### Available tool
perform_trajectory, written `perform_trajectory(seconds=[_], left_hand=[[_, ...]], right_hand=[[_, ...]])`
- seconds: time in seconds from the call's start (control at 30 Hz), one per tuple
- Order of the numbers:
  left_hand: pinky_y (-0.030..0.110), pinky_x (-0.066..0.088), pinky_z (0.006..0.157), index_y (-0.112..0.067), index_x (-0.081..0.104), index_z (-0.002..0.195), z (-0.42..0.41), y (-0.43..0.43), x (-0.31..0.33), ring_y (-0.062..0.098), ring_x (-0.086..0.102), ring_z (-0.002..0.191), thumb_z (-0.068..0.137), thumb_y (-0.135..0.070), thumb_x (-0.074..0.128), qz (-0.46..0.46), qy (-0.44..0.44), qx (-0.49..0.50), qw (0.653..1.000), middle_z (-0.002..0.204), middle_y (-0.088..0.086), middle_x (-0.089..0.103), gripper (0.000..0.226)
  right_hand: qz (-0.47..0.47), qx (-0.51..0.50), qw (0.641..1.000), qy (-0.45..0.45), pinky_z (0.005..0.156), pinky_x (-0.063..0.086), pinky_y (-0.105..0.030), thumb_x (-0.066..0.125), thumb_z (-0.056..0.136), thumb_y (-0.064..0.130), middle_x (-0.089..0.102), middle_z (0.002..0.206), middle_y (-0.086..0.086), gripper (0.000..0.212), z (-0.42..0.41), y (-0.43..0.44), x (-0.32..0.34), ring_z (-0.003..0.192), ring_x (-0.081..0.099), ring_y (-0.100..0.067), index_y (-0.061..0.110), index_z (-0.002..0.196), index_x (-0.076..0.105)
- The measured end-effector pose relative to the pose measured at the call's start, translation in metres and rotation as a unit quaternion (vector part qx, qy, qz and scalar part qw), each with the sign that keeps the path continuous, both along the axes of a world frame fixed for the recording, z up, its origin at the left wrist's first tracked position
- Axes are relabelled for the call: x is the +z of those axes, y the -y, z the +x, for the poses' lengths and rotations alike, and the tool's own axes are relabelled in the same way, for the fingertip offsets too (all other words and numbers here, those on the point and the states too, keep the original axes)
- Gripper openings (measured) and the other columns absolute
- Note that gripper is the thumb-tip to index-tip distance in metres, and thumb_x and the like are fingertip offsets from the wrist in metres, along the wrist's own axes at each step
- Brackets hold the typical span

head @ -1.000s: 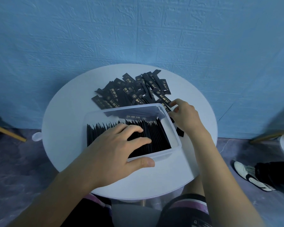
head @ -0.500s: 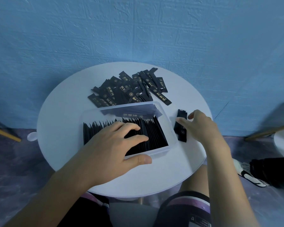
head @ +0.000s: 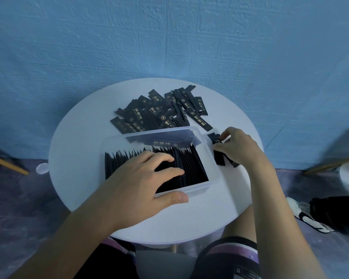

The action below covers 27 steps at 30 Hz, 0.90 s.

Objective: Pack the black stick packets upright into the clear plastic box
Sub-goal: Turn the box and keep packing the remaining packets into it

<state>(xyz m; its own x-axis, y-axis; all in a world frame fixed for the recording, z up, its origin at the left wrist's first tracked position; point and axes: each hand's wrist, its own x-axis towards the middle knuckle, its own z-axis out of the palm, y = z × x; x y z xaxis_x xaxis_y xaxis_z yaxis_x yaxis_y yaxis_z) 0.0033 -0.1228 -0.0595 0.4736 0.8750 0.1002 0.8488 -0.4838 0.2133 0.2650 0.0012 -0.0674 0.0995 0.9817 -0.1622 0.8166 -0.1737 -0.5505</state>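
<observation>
The clear plastic box [head: 211, 158] sits mid-table with a row of black stick packets [head: 191, 166] standing upright inside. My left hand [head: 147, 178] lies flat over that row, fingers spread on the packet tops and thumb along the box's near rim. Just right of the box, my right hand [head: 237, 147] pinches a few black packets [head: 219, 157] that lie on the table. A loose pile of black packets [head: 159, 112] is spread behind the box.
The round white table [head: 79, 150] stands against a blue wall. A small white tab [head: 41, 168] sticks out at its left edge. Wooden chair legs [head: 8, 165] show at both sides; a person's shoe [head: 308, 216] rests on the floor at right.
My right hand drew a few packets from the pile to the table right of the box and now gathers them between its fingers. My left hand stayed on the upright row.
</observation>
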Motion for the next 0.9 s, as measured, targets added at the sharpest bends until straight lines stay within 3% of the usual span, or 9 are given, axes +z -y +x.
perform_trajectory(seconds=[0.17, 0.3, 0.5, 0.67, 0.8, 0.9], left_hand=[[0.028, 0.032, 0.104, -0.043, 0.057, 0.138, 0.0, 0.0, -0.001, 0.009, 0.042, 0.131, 0.091, -0.086, 0.02, 0.003, 0.004, -0.001, 1.0, 0.145, -0.016, 0.048, 0.073], [0.026, 0.031, 0.102, -0.044, 0.057, 0.138, -0.001, 0.0, -0.001, 0.008, 0.042, 0.131, 0.091, -0.085, 0.02, 0.006, 0.004, 0.0, 1.0, 0.145, -0.016, 0.048, 0.072], [0.027, 0.033, 0.102, -0.044, 0.057, 0.137, 0.0, 0.001, -0.001, 0.009, 0.043, 0.131, 0.091, -0.086, 0.019, 0.007, 0.005, 0.0, 1.0, 0.145, -0.016, 0.048, 0.073], [0.025, 0.027, 0.104, -0.045, 0.054, 0.14, -0.001, 0.001, 0.0, 0.007, 0.037, 0.134, 0.089, -0.087, 0.017, 0.001, 0.008, -0.001, 1.0, 0.148, -0.017, 0.044, 0.075], [0.027, 0.032, 0.102, -0.043, 0.058, 0.138, 0.0, 0.001, -0.001, 0.01, 0.043, 0.131, 0.092, -0.085, 0.019, 0.012, 0.005, -0.004, 1.0, 0.145, -0.014, 0.049, 0.073], [0.029, 0.034, 0.103, -0.043, 0.059, 0.138, 0.0, 0.001, -0.001, 0.011, 0.044, 0.13, 0.092, -0.085, 0.019, 0.011, 0.01, -0.002, 1.0, 0.144, -0.014, 0.05, 0.073]], right_hand=[[0.021, -0.038, 0.997, 0.057, 0.073, 0.041, -0.036, 0.066, 0.087, 0.054, 0.061, 0.1, -0.006, 0.044, -0.008, 0.0, -0.007, 0.097, 0.054, -0.032, 0.016, 0.108, 0.054], [0.008, -0.043, 0.996, 0.072, 0.078, 0.046, -0.037, 0.068, 0.088, 0.047, 0.067, 0.102, -0.008, 0.036, -0.009, 0.0, -0.01, 0.095, 0.058, -0.032, 0.016, 0.104, 0.058], [-0.021, 0.004, 0.998, 0.055, 0.066, 0.04, -0.032, 0.07, 0.088, 0.032, 0.066, 0.095, -0.004, 0.021, -0.015, -0.001, -0.002, 0.091, 0.06, -0.027, 0.02, 0.099, 0.056], [-0.02, 0.017, 1.0, -0.004, 0.067, 0.041, -0.031, 0.069, 0.09, 0.029, 0.067, 0.096, 0.001, 0.026, -0.006, 0.004, 0.007, 0.093, 0.062, -0.023, 0.022, 0.112, 0.056], [0.088, 0.035, 0.974, -0.206, 0.056, 0.039, -0.027, 0.067, 0.093, 0.019, 0.064, 0.068, 0.007, 0.011, -0.009, 0.023, 0.043, 0.053, 0.053, -0.008, 0.013, 0.102, 0.065], [0.123, 0.1, 0.959, -0.236, 0.053, 0.043, -0.03, 0.067, 0.093, 0.022, 0.062, 0.066, 0.005, 0.012, -0.027, 0.042, 0.066, 0.055, 0.051, -0.015, 0.014, 0.099, 0.061]])
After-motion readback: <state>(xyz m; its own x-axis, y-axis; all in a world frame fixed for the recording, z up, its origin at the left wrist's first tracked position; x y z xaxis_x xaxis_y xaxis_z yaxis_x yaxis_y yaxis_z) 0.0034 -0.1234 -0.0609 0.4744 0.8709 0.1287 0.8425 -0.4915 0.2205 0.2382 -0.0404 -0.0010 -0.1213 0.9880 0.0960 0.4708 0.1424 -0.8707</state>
